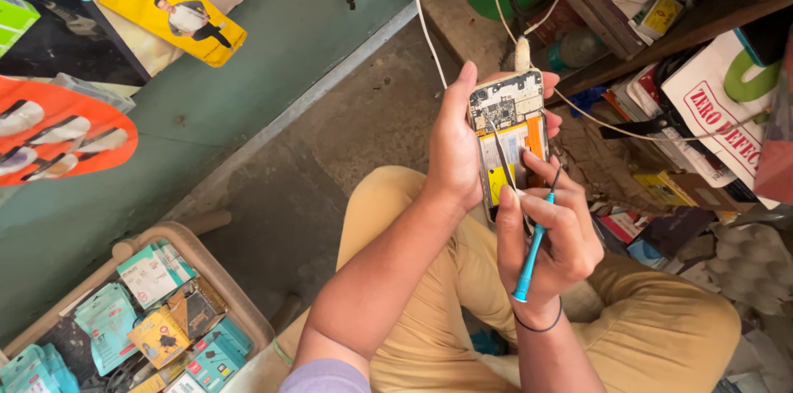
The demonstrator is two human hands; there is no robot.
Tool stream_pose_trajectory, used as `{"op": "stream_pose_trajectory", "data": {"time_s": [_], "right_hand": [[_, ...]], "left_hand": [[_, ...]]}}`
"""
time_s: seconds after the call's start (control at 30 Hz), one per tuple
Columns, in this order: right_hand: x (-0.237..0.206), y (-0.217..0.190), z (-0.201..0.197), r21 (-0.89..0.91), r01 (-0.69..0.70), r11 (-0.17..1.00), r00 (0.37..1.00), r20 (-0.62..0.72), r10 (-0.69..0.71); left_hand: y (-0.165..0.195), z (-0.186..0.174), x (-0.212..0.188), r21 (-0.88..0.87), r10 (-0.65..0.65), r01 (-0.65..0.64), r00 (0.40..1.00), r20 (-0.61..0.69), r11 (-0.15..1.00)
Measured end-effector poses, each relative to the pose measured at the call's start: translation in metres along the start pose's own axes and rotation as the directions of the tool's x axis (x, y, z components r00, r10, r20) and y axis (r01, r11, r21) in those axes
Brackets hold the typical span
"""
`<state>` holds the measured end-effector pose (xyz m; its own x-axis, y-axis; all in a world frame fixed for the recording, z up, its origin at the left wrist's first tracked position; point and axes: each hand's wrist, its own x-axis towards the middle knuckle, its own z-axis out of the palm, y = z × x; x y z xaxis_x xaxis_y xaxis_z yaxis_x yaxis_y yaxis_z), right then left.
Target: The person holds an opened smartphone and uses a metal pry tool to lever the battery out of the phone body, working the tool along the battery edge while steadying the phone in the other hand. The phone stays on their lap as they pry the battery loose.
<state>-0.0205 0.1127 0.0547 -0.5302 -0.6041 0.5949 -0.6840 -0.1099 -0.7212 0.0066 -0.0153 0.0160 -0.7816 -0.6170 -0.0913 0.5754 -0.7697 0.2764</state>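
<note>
My left hand [453, 149] grips an opened smartphone [510, 133] with its back cover off, showing the circuit board on top and the orange-and-white battery below. A white cable [523, 52] is plugged into the phone's top end. My right hand [549, 236] holds a blue-handled screwdriver [531, 252] in its palm, tip pointing up, while its thumb and forefinger pinch a thin dark strip lying along the battery. Both hands work above my lap in tan trousers [652, 323].
A tray [221, 277] of small packaged accessories sits at lower left. Hanging packets [169, 9] line the teal wall. Cluttered shelves with boxes and a white bag [719, 112] fill the right. Grey floor [330, 153] lies between.
</note>
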Motion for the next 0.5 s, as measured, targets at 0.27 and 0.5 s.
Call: {"op": "stream_pose_trajectory", "data": {"time_s": [0.27, 0.5], "right_hand": [[0.0004, -0.0001, 0.0005, -0.008, -0.016, 1.000, 1.000, 0.003, 0.016], [-0.0001, 0.0012, -0.0016, -0.009, -0.016, 1.000, 1.000, 0.018, 0.016]], "left_hand": [[-0.0005, 0.0009, -0.0001, -0.007, 0.005, -0.005, 1.000, -0.008, 1.000], [-0.0004, -0.0009, -0.0016, -0.006, -0.005, 0.005, 1.000, 0.017, 1.000]]}}
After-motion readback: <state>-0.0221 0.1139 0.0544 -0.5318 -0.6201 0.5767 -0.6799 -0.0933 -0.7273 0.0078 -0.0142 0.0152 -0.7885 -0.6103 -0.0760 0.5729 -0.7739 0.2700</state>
